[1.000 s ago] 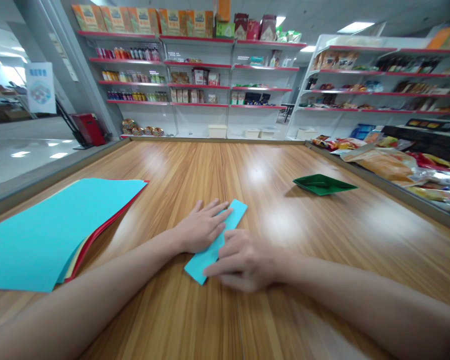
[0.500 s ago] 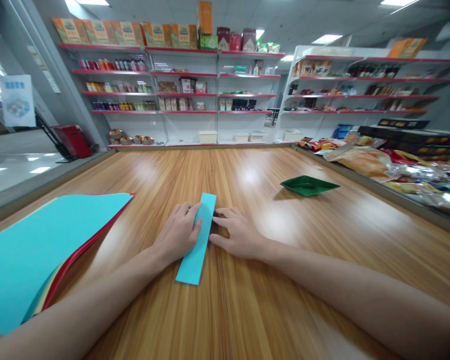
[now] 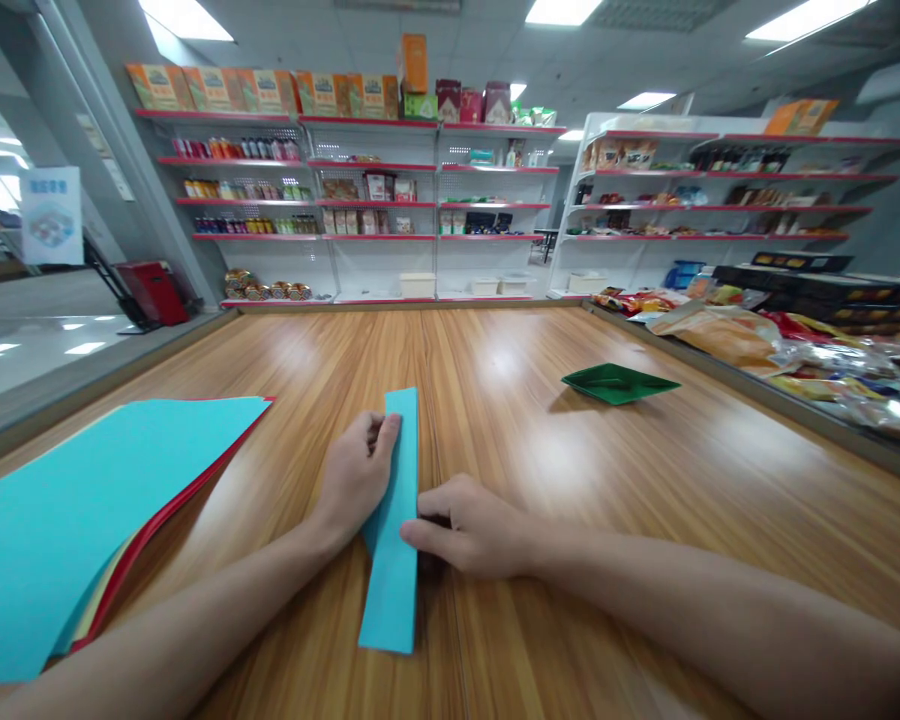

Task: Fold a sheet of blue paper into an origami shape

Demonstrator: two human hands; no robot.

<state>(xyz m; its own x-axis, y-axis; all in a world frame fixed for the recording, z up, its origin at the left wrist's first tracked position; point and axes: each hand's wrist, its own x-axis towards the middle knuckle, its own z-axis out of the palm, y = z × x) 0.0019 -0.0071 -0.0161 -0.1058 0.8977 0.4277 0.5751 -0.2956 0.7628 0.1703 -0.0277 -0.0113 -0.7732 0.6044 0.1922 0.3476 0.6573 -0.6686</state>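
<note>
A long, narrow strip of folded light-blue paper (image 3: 396, 560) is between my hands over the middle of the wooden table. My left hand (image 3: 356, 470) pinches its left edge near the far end, thumb on top and fingers curled beneath. Lower down, my right hand (image 3: 469, 525) grips the right edge, its thumb on the upper face and its fingers behind. A flap of the same blue shows under the strip by my left wrist, so the layers are partly apart. The near end of the strip points toward me.
On the left lies a stack of coloured sheets (image 3: 67, 510), blue on top, with cream and red below. A green folded paper boat (image 3: 619, 383) sits on the wooden table (image 3: 495, 360) to the right. Packaged snacks (image 3: 750, 330) lie beyond the right edge; stocked shelves (image 3: 375, 205) stand behind.
The paper strip lay flat under my left hand, with my right hand beside it. Now both hands pinch its edges, it is raised and nearer, and my right hand has moved toward me.
</note>
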